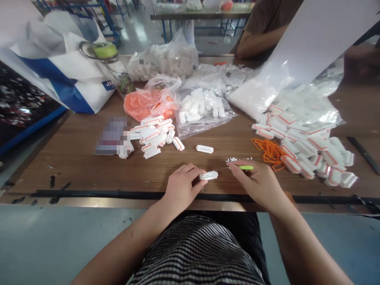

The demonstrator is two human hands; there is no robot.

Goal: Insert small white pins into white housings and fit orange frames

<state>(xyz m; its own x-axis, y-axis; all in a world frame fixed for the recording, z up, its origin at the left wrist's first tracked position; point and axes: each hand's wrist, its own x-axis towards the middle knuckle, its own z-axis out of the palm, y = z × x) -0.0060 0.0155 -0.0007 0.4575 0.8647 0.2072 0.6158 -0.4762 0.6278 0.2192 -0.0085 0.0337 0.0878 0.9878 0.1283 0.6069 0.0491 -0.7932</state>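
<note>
left hand (181, 185) pinching a white piece (208, 175), right hand (263, 183) gripping a green-handled tool (246, 168) at the piece's 3 o'clock, loose piece (204, 149) blocking the clear bag (190, 131) at 12, orange frames (268, 152) around 2

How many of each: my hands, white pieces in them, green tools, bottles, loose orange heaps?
Left hand, right hand: 2
White piece, held: 1
Green tool: 1
Bottle: 1
Loose orange heap: 1
Total: 6
</note>
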